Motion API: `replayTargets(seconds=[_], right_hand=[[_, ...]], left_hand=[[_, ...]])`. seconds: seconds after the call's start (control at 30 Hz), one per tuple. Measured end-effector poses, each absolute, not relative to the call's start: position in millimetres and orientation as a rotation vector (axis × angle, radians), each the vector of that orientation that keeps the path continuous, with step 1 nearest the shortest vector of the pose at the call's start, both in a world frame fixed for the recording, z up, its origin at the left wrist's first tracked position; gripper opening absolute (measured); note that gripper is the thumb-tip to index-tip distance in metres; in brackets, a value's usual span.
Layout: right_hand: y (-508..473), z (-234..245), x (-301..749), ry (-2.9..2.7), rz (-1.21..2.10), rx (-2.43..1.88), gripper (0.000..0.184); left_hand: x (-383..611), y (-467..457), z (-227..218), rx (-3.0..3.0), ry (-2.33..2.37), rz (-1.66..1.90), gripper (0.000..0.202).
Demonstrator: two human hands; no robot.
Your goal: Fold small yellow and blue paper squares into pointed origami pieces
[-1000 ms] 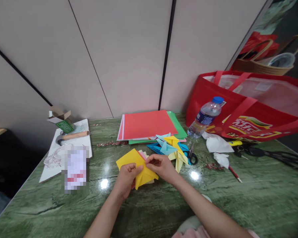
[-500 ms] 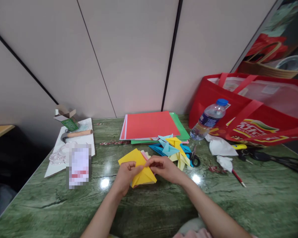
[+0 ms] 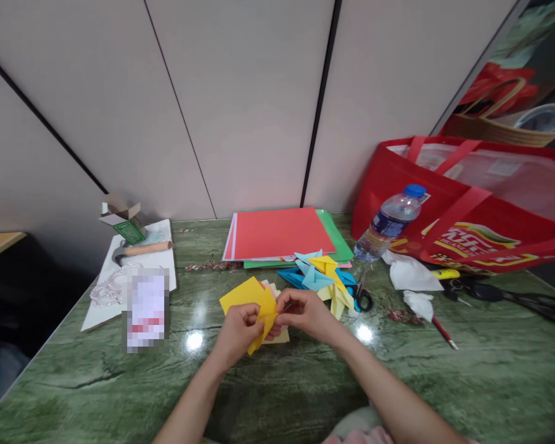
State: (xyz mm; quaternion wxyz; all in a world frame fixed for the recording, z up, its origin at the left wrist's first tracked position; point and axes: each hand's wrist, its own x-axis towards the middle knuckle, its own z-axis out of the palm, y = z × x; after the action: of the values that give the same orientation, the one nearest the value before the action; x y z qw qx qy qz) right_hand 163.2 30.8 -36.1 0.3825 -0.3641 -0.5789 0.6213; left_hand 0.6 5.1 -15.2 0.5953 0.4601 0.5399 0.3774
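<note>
Both my hands grip a folded sheet of yellow origami paper (image 3: 245, 297) above the green marbled table (image 3: 189, 401). On its lower left side my left hand (image 3: 241, 330) is closed, thumb pressed on the paper. My right hand (image 3: 303, 314) pinches the right edge between thumb and fingertips. Underneath lie more paper sheets, a pale yellow one (image 3: 283, 337) showing below my right fingers. Just beyond my hands rests a pile of folded paper pieces, with a light blue one (image 3: 314, 276) and a yellow one (image 3: 333, 277) on top. Black-handled scissors (image 3: 364, 300) lie beside them.
Behind the pile is a stack of coloured paper (image 3: 282, 231). A water bottle (image 3: 391, 222) leans by a red bag (image 3: 481, 203) at the right, near tissues (image 3: 411, 274) and a red pencil (image 3: 445, 333). At the left, a white board (image 3: 104, 317) carries a wooden-handled sickle (image 3: 145, 248).
The yellow paper's lower part has lifted and folded up between my hands, uncovering the pale sheet under it. My right fingers now pinch along its right edge.
</note>
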Motion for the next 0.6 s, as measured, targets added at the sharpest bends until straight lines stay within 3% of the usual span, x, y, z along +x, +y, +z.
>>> replayTargets(seconds=[0.23,0.6], right_hand=[[29.8,-30.2,163.0,-1.354,1.62,-0.929,0.038],[32.6,-34.4,165.2,-1.403,1.711,-0.936,0.03]], left_hand=[[1.4,3.5,-16.3,1.065,1.189,0.853,0.006],[1.5,3.6,-16.6,1.032,1.127,0.813,0.01]])
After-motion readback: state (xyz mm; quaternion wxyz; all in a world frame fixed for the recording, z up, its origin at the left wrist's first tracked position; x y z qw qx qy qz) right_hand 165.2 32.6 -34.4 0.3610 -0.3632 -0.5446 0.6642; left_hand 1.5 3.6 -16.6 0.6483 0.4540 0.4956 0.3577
